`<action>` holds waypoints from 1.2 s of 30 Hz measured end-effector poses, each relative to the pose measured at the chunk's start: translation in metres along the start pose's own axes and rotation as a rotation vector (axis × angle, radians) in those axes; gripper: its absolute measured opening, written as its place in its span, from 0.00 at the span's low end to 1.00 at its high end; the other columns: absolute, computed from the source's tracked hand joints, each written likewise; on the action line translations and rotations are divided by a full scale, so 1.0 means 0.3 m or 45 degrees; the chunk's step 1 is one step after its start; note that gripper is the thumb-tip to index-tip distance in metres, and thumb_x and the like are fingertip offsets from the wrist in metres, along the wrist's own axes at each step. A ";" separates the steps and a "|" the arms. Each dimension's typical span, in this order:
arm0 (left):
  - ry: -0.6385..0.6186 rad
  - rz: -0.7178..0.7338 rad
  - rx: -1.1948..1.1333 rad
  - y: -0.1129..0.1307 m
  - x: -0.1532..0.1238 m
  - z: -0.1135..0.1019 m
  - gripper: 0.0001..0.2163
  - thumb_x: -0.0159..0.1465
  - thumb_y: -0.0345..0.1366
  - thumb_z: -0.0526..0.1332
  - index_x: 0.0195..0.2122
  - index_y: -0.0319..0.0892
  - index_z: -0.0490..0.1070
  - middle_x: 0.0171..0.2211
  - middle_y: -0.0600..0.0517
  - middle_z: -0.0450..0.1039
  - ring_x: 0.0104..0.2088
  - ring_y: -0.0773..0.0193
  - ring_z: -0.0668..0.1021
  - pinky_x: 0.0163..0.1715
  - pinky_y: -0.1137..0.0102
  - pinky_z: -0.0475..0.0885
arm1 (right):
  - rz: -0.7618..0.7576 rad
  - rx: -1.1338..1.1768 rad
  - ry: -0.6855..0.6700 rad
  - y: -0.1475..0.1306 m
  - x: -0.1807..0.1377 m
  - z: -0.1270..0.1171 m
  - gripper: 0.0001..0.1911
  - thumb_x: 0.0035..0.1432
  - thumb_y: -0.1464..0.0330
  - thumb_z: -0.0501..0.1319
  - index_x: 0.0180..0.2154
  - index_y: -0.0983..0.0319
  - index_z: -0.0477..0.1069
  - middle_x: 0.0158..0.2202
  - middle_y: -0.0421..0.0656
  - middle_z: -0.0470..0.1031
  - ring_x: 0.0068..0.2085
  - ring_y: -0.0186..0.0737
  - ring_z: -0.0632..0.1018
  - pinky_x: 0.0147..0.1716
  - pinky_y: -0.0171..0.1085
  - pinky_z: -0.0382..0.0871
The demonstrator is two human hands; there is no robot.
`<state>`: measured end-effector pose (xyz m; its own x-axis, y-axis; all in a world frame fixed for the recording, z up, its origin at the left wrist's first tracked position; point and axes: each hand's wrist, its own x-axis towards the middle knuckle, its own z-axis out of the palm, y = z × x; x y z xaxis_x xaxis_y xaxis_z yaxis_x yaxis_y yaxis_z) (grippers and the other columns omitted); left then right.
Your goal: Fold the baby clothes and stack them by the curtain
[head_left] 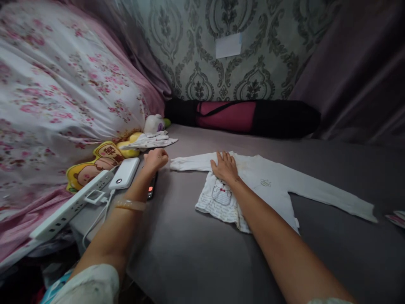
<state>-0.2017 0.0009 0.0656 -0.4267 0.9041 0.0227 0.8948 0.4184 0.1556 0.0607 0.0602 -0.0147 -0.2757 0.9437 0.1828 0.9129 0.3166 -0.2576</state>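
A small white long-sleeved shirt [272, 185] with a bear print lies spread on the grey bed surface [196, 253]. My right hand [225, 165] lies flat on it near the collar, fingers stretched out. My left hand [155, 159] is curled into a loose fist, resting on the bed just left of the shirt's left sleeve end; nothing shows in it. A bracelet sits on my left wrist. A dark phone [152, 186] lies on the bed under my left forearm.
A white power bank [125, 173] and white power strip [71, 207] lie at the left. A yellow cartoon cushion [91, 166], folded white cloth [150, 140] and floral bedding [63, 97] are behind. A black-and-pink rolled bag [243, 116] lies by the wall.
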 end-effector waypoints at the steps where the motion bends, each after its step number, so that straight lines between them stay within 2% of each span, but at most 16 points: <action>1: -0.010 -0.050 -0.025 -0.006 0.008 -0.002 0.14 0.57 0.33 0.54 0.39 0.43 0.77 0.43 0.45 0.78 0.48 0.50 0.76 0.45 0.62 0.65 | -0.001 -0.006 0.001 -0.002 0.000 -0.002 0.33 0.67 0.56 0.46 0.66 0.67 0.54 0.67 0.56 0.53 0.67 0.53 0.53 0.63 0.46 0.41; 5: -0.097 -0.105 -0.135 -0.016 0.015 0.033 0.16 0.59 0.42 0.56 0.39 0.38 0.78 0.38 0.43 0.79 0.41 0.54 0.78 0.36 0.70 0.67 | 0.003 -0.030 -0.015 -0.006 0.000 -0.004 0.32 0.67 0.56 0.45 0.66 0.67 0.54 0.67 0.56 0.53 0.67 0.53 0.53 0.63 0.47 0.41; 9: -0.182 -0.078 -0.155 -0.002 0.001 0.071 0.20 0.58 0.51 0.58 0.28 0.37 0.77 0.25 0.46 0.76 0.31 0.57 0.77 0.27 0.71 0.64 | 0.006 -0.048 -0.026 -0.007 0.001 -0.006 0.32 0.67 0.56 0.45 0.66 0.67 0.54 0.67 0.55 0.52 0.67 0.52 0.52 0.63 0.46 0.40; 11: -0.176 -0.069 -0.184 0.007 -0.005 0.082 0.19 0.56 0.50 0.59 0.25 0.37 0.76 0.21 0.48 0.73 0.28 0.59 0.76 0.24 0.72 0.62 | 0.006 -0.052 -0.033 -0.007 0.000 -0.008 0.32 0.67 0.56 0.44 0.66 0.67 0.54 0.67 0.55 0.52 0.67 0.51 0.52 0.63 0.46 0.40; 14: -0.158 -0.071 -0.287 0.020 -0.007 0.094 0.14 0.55 0.45 0.61 0.26 0.36 0.76 0.20 0.50 0.71 0.27 0.60 0.76 0.23 0.73 0.61 | 0.008 -0.052 -0.044 -0.008 -0.002 -0.011 0.32 0.67 0.56 0.44 0.66 0.66 0.54 0.67 0.55 0.52 0.67 0.51 0.52 0.63 0.47 0.40; 17: -0.190 -0.116 -0.363 0.030 -0.009 0.102 0.10 0.54 0.39 0.62 0.30 0.36 0.76 0.22 0.49 0.73 0.28 0.60 0.77 0.24 0.73 0.64 | 0.010 -0.047 -0.035 -0.010 -0.003 -0.012 0.32 0.67 0.56 0.44 0.66 0.66 0.53 0.68 0.55 0.52 0.67 0.52 0.52 0.64 0.47 0.40; 20: -0.084 -0.132 -0.190 0.042 -0.021 0.101 0.09 0.54 0.34 0.61 0.34 0.37 0.76 0.32 0.43 0.78 0.39 0.53 0.78 0.33 0.70 0.69 | 0.018 -0.045 -0.052 -0.010 0.000 -0.011 0.33 0.67 0.56 0.44 0.66 0.66 0.53 0.68 0.55 0.52 0.68 0.52 0.52 0.64 0.46 0.40; 23: -0.013 -0.140 -0.016 0.058 -0.036 0.094 0.11 0.57 0.33 0.58 0.40 0.38 0.74 0.44 0.38 0.76 0.48 0.48 0.76 0.40 0.65 0.70 | 0.029 -0.045 -0.075 -0.010 0.004 -0.008 0.33 0.67 0.55 0.44 0.67 0.66 0.52 0.68 0.55 0.51 0.68 0.52 0.51 0.64 0.46 0.39; 27: -0.060 -0.174 -0.022 0.077 -0.027 0.092 0.18 0.59 0.31 0.58 0.50 0.36 0.67 0.50 0.36 0.73 0.50 0.48 0.76 0.41 0.64 0.70 | 0.029 -0.039 -0.072 -0.011 0.006 -0.007 0.33 0.67 0.55 0.44 0.67 0.66 0.53 0.68 0.55 0.51 0.68 0.52 0.51 0.64 0.46 0.40; 30: -0.092 -0.200 -0.099 0.078 0.006 0.107 0.18 0.61 0.36 0.57 0.51 0.34 0.66 0.51 0.35 0.72 0.51 0.49 0.76 0.41 0.66 0.69 | 0.036 -0.042 -0.066 -0.013 0.004 -0.009 0.33 0.67 0.55 0.44 0.67 0.66 0.53 0.68 0.55 0.51 0.68 0.52 0.51 0.64 0.47 0.40; 34: -0.181 -0.187 -0.132 0.077 0.038 0.144 0.23 0.63 0.52 0.53 0.45 0.35 0.70 0.46 0.35 0.75 0.49 0.47 0.77 0.40 0.65 0.69 | 0.044 -0.037 -0.083 -0.015 0.001 -0.013 0.33 0.67 0.55 0.44 0.67 0.66 0.52 0.68 0.54 0.51 0.68 0.52 0.51 0.64 0.47 0.39; 36: -0.146 -0.128 -0.085 0.085 0.040 0.156 0.23 0.63 0.52 0.53 0.45 0.36 0.71 0.47 0.35 0.75 0.49 0.47 0.76 0.41 0.65 0.69 | 0.046 -0.030 -0.081 -0.016 -0.001 -0.016 0.33 0.67 0.55 0.44 0.67 0.65 0.53 0.68 0.54 0.51 0.68 0.51 0.51 0.64 0.47 0.38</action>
<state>-0.1779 0.0263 0.0237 -0.4925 0.8635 -0.1088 0.8361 0.5041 0.2165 0.0579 0.0580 -0.0090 -0.2606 0.9589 0.1127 0.9291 0.2807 -0.2406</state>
